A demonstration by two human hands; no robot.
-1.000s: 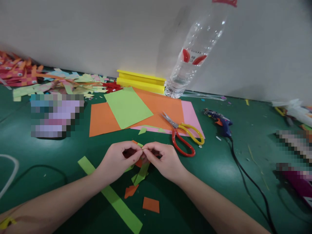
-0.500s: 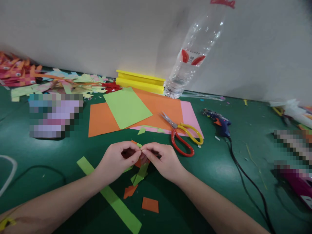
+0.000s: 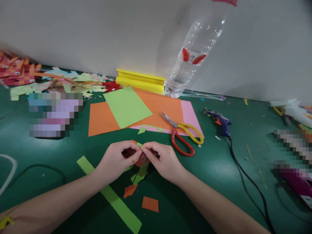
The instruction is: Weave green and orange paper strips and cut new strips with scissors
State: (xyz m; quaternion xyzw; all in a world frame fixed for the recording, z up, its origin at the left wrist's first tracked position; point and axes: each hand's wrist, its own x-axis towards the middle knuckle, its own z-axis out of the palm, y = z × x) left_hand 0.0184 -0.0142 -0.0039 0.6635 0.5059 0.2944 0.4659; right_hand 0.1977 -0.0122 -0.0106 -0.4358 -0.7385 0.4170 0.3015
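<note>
**Paper strips pinched between both my hands**

I hold the green and orange paper strips (image 3: 140, 172) just above the green table (image 3: 219, 169), right in front of me; my left hand (image 3: 117, 161) and my right hand (image 3: 162, 161) meet over them, thumb and forefinger of each closed tight on the upper end, fingertips touching one another; the green tail hangs down below my knuckles, its end at the table.

Just under my hands lie a torn orange scrap (image 3: 130, 190) and a squarer orange piece (image 3: 150, 204); a long green strip (image 3: 109, 195) runs slantwise beneath my left forearm.

Beyond my fingers lie a green sheet (image 3: 128, 107), an orange sheet (image 3: 158, 107) and a pink sheet (image 3: 191, 118), overlapping; red and yellow scissors (image 3: 182, 136) rest open across their near right corner; a blue glue gun (image 3: 220, 122) lies to the right, its black cord trailing towards me; by the wall stand a clear plastic bottle (image 3: 192, 55) and folded yellow paper (image 3: 140, 82); a heap of coloured offcuts (image 3: 60, 81) lies far left.
</note>
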